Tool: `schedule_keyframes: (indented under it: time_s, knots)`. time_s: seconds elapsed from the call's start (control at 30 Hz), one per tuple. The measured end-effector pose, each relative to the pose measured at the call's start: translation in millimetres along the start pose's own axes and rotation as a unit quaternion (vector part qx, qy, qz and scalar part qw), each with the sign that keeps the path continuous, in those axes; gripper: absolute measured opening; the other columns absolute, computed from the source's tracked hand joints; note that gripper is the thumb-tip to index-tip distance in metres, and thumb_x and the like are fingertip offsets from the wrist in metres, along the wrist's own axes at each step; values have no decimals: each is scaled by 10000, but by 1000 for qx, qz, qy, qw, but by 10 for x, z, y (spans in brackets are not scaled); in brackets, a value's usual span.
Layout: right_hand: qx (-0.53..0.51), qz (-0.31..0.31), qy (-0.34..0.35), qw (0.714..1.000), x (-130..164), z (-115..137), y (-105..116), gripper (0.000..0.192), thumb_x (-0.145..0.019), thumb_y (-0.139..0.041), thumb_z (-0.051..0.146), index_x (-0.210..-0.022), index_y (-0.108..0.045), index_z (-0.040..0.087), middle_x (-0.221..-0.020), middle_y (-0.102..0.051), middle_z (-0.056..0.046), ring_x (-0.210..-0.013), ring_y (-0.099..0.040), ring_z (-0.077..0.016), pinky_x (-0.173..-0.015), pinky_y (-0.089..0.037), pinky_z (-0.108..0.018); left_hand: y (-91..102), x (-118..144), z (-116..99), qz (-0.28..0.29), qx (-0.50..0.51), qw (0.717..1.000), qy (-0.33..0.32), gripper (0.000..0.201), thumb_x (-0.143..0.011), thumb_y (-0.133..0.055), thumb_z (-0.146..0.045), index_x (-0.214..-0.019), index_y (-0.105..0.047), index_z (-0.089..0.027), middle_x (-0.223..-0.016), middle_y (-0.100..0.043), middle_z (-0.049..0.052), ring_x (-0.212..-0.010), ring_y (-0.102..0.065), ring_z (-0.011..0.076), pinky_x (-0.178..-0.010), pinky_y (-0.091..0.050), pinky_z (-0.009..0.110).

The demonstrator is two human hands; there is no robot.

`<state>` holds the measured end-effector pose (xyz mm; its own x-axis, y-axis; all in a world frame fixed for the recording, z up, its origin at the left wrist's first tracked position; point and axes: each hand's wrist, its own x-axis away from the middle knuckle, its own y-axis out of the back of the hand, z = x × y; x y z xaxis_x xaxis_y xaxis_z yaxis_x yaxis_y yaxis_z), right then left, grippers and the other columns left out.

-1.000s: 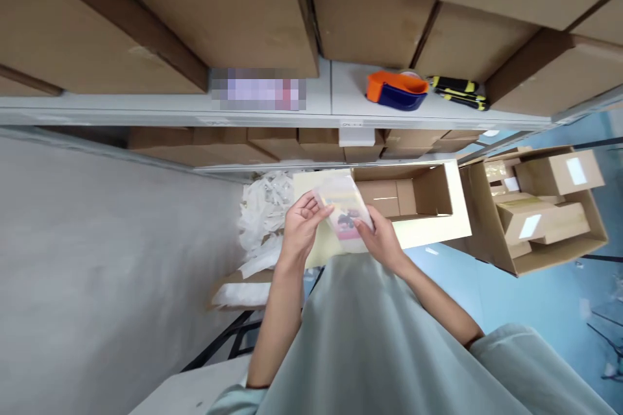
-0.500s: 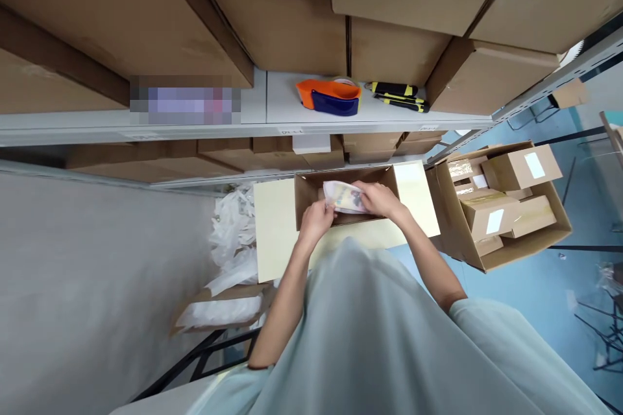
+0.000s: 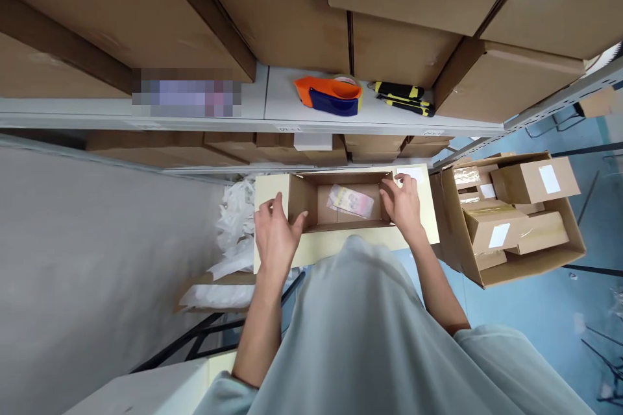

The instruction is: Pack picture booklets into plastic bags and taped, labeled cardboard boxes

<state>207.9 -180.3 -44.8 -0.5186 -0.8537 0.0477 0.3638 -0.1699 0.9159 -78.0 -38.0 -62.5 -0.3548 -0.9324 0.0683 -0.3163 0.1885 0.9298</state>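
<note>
Lying in a carton (image 3: 303,202), the packet (image 3: 351,201) shows yellow and pink; left fingers (image 3: 279,207) and right fingers (image 3: 406,184) spread

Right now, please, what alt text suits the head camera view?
A person's left hand and right hand flank an open cardboard box with a small printed packet inside, on a pale table before shelves of cartons.

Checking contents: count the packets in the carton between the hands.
1: the printed packet lies on the bottom of the carton, between the left hand and right hand; any beneath it would be hidden.
</note>
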Motion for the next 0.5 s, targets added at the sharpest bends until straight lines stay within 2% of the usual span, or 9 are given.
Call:
schedule_keyframes:
  time_s: [0.07,0.17,0.23,0.33,0.43,0.5]
  knots:
    - [11,-7,-30,999,-70,-72,-30,398,-1108,-577,328,-1441,-758,207,-1461,-560,-200,-1387,-514,-372,-1172,-521,-503,-48,32,96,28,0,999,26,774,-949,-749,-447,-1601,-537,-88,-1412,-648,262,-1336,-626,447,-1161,-524,572]
    - [5,36,-48,998,-287,-73,-78,432,-1127,-524,315,-1500,-720,222,-1465,-547,-189,-1360,-571,-346,-1124,-557,-461,-173,79,175,56,11,998,34,695,-959,-720,-426,-1565,-582,-116,-1325,-674,230,-1254,-675,425,-1116,-559,565]
    - [6,65,-62,996,-400,-27,-79,472,-1149,-458,326,-1568,-660,246,-1484,-549,-177,-1231,-676,-315,-1052,-590,-437,-250,125,177,49,25,998,9,636,-979,-686,-436,-1535,-620,-134,-1301,-679,220,-1214,-694,416,-1094,-573,559]
    - [22,108,-53,992,-423,75,-90,537,-1168,-397,354,-1688,-518,296,-1530,-568,-167,-1087,-758,-293,-1010,-601,-436,-347,188,112,69,63,993,-78,563,-1039,-589,-470,-1492,-669,-145,-1387,-681,230,-1287,-679,409,-1140,-556,535]
    - [18,171,-7,985,-304,174,-182,629,-1171,-394,356,-1789,-307,279,-1561,-623,-166,-1170,-764,-313,-1039,-587,-421,-424,188,12,143,94,975,-141,517,-1095,-479,-503,-1425,-731,-194,-1566,-650,186,-1446,-614,382,-1227,-503,503]
    - [7,217,-1,976,-190,214,-263,647,-1158,-441,334,-1778,-315,197,-1521,-689,-171,-1226,-754,-316,-1044,-578,-393,-442,153,-47,188,81,969,-138,529,-1116,-420,-529,-1345,-777,-213,-1587,-658,165,-1477,-601,386,-1235,-491,519]
